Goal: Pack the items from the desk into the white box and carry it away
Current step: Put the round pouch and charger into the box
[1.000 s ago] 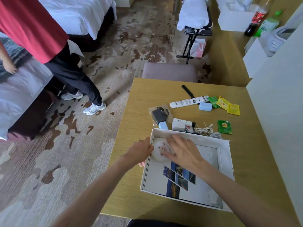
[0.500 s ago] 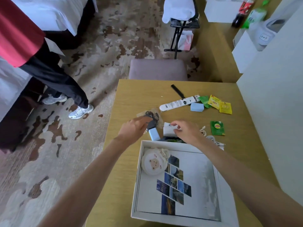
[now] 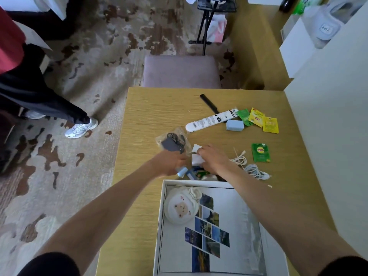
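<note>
The white box (image 3: 161,206) lies open on the desk in front of me, with a round white bear-print item (image 3: 180,210) in its far left corner. Just beyond the box, my left hand (image 3: 169,163) grips a clear bag (image 3: 172,141) holding a dark charger, with a small light blue item (image 3: 182,172) under the hand. My right hand (image 3: 213,159) is closed on a small white carton (image 3: 196,156). Farther back lie a white tube (image 3: 211,120), a black comb (image 3: 209,103), a blue block (image 3: 235,125), tea sachets (image 3: 258,118), a green sachet (image 3: 260,152) and a white cable (image 3: 251,166).
A mauve stool (image 3: 181,71) stands at the desk's far edge. A person in red top and dark trousers (image 3: 29,92) stands on the carpet at left. A white wall panel (image 3: 328,116) bounds the desk on the right. A black folding rack (image 3: 209,20) stands farther back.
Both hands left the round bear-print item in the box and reached beyond the box. The left hand took the charger bag, the right hand took the white carton.
</note>
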Available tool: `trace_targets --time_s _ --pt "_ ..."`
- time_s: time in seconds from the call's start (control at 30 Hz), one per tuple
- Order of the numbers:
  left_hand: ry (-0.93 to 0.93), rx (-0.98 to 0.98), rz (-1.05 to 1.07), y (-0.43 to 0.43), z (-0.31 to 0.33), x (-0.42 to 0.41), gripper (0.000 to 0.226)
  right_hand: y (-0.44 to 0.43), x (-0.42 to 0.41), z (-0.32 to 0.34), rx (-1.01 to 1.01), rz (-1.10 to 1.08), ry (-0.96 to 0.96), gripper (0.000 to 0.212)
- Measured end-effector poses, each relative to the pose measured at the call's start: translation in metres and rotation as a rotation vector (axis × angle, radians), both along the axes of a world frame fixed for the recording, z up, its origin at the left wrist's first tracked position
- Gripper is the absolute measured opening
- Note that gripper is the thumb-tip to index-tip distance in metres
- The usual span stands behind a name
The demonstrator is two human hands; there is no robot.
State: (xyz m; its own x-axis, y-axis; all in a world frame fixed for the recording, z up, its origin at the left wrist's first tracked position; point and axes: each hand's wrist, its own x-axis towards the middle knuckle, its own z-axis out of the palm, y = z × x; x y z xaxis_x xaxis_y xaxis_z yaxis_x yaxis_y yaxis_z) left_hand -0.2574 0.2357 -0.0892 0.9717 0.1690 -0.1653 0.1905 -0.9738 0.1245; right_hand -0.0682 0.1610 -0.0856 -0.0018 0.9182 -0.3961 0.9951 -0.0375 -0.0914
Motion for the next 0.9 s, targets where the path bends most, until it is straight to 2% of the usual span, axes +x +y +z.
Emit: trace_targets --time_s 0.1,0.27,0.4,0.47,0.6,0.83,0.9 --pt "-0.104 -0.061 0.097 0.002 0.003 -0.008 0.041 -0.005 0.003 0.017 0.106 -0.105 0.113 0.042" --pt "-0.483 -0.274 0.482 -0.011 0.042 -0.029 0.047 -0.045 0.013 0.081 0.403 -0.391 0.598 0.041" --pt "-0.695 -0.531 0.638 -0.046 0.089 -0.044 0.045 -0.099 0.001 0.120 0.387 -0.407 0.807 0.040" --pt "-0.681 -0.566 0.629 -0.070 0.104 -0.054 0.042 -0.123 -0.008 0.124 0.329 -0.371 0.825 0.040" --pt "-0.432 -0.522 0.587 -0.120 0.110 -0.076 0.048 -0.158 -0.022 0.108 0.200 -0.285 0.757 0.041" --pt "-0.310 -0.025 0.267 -0.190 0.101 -0.090 0.044 -0.202 -0.039 0.077 0.017 -0.155 0.671 0.040" --pt "-0.212 0.050 0.164 -0.201 0.096 -0.087 0.045 -0.211 -0.041 0.071 -0.028 -0.133 0.608 0.040"
